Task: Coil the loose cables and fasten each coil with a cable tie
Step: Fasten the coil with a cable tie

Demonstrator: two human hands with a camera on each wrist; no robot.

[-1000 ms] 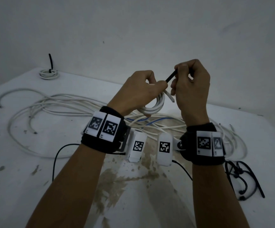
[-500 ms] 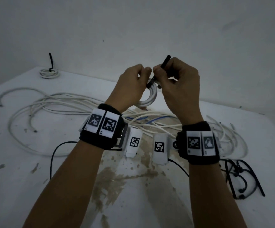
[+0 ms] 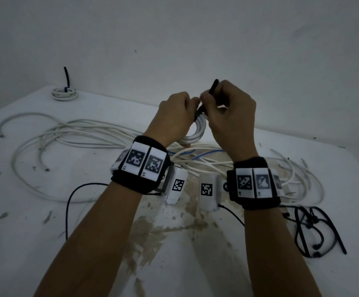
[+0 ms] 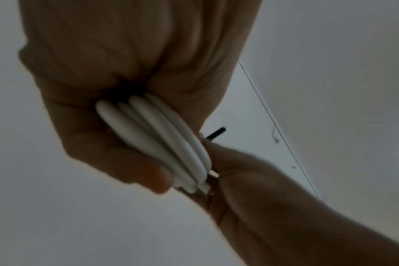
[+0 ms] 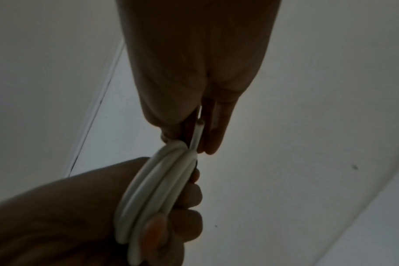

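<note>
My left hand grips a small coil of white cable held up above the table; the same coil fills the left wrist view and shows as several turns in the right wrist view. My right hand pinches a black cable tie at the top of the coil, its tail sticking up past the fingers. The tie's tip pokes out behind the coil. A cut cable end sticks out by my right fingers. Whether the tie is closed round the coil is hidden.
Loose white cables sprawl over the stained white table, with a blue one among them. A tied white coil lies at the far left corner by the wall. Black cable ties lie at the right.
My right hand has moved left and closed in on the left hand, bringing the black tie from beside the coil down onto its top. The tie's tail now points up.
</note>
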